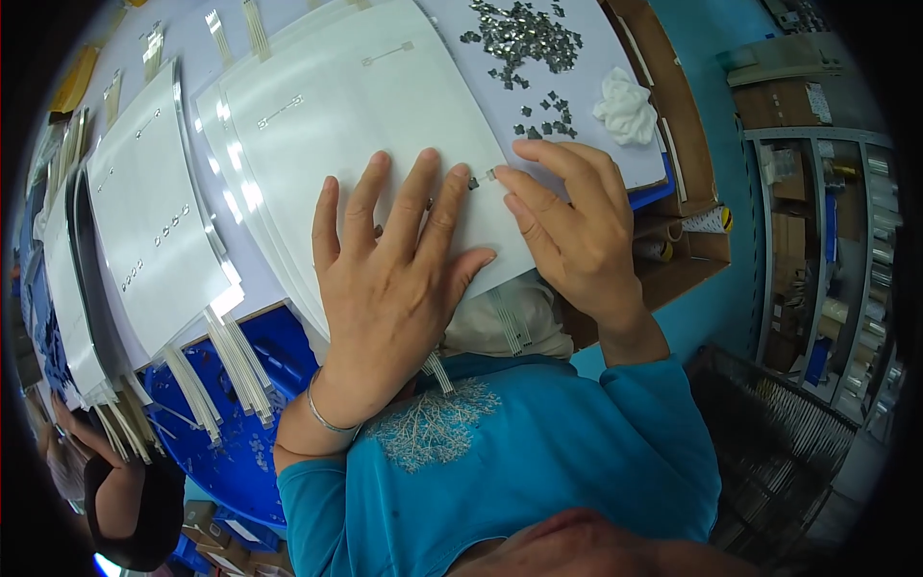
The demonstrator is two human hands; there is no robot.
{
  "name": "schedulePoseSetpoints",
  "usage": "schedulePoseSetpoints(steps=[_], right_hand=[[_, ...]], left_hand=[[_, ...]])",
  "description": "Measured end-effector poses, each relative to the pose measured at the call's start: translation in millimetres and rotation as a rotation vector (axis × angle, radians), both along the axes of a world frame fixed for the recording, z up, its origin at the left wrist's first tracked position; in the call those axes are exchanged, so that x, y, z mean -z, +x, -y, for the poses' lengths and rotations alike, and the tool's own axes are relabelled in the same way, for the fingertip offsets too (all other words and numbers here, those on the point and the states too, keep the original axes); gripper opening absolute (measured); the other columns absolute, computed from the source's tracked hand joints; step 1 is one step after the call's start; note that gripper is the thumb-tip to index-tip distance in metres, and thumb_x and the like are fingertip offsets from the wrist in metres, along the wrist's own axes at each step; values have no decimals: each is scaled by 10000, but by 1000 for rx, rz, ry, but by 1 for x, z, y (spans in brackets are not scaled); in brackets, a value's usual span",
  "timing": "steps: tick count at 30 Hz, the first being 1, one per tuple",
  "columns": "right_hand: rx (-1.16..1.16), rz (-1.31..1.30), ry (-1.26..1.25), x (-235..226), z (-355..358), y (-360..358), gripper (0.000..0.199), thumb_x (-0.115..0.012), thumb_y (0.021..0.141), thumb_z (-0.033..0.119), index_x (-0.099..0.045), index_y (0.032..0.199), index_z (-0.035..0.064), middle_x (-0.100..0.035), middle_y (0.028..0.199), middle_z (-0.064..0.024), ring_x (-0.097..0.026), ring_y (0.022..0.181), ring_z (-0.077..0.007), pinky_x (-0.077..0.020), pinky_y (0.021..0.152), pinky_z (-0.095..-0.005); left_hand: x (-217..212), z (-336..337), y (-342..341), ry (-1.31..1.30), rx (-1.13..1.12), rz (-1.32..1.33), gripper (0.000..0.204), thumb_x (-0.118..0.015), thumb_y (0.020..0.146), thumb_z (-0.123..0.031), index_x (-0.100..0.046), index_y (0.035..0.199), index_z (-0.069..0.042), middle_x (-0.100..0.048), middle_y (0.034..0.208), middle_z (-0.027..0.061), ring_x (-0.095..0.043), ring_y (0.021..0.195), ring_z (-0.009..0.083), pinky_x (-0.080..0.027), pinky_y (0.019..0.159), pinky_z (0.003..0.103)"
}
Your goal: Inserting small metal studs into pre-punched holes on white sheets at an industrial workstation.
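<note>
My left hand (389, 255) lies flat with spread fingers on the top sheet of a stack of thin white sheets (356, 106). Its index fingertip touches the sheet beside a small dark metallic piece (472, 183). Just right of that piece, my right hand (577, 212) hovers over the sheet's edge, fingers bent and apart. One of its fingertips meets a small printed mark (490, 175) on the sheet; nothing shows gripped in that hand. More small dark metallic pieces (529, 38) are heaped and scattered on the white work surface beyond the right hand.
A crumpled white cloth (627, 108) sits at the table's right, beside brown cardboard boxes (687, 144). To the left are more white sheets (154, 212) with ribbon-like tails, above a blue tub (231, 462). A shelf rack (817, 260) stands right; another person's arm (115, 495) shows lower left.
</note>
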State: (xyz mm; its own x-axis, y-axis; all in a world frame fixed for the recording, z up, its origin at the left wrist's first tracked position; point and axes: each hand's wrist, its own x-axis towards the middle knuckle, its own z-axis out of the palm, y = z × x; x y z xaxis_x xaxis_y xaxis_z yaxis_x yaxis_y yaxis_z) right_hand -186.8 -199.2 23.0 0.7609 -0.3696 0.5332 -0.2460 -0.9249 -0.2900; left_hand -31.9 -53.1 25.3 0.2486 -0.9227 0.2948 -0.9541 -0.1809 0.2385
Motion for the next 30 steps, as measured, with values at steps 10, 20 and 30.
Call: schedulePoseSetpoints(steps=[10,20,30], right_hand=[[50,75,147,2,-12,-12,277,-770,926,9,-784,1203,1,-700,1320,-152,-649,1182,-341,-534,970,-424],[-59,105,112,2,-1,-10,202,-837,852,21,-811,1052,5,-698,1333,-171,-653,1197,-357,-555,969,-430],[243,288,175,13,23,-44,166,-804,919,-22,-808,1084,-4,-721,1158,-124,-673,921,-229,-558,780,-337]], left_hand=[[0,1,-1,-3,-6,12,639,-724,952,-521,-653,1491,-185,-619,1506,59,-528,1420,358,-312,1252,589],[-20,1,2,128,54,44,640,-737,942,-481,-629,1513,-214,-600,1507,76,-531,1400,366,-324,1246,599],[-17,10,-1,93,55,118,542,-747,941,-456,-672,1462,-327,-596,1454,74,-543,1364,360,-358,1219,594]])
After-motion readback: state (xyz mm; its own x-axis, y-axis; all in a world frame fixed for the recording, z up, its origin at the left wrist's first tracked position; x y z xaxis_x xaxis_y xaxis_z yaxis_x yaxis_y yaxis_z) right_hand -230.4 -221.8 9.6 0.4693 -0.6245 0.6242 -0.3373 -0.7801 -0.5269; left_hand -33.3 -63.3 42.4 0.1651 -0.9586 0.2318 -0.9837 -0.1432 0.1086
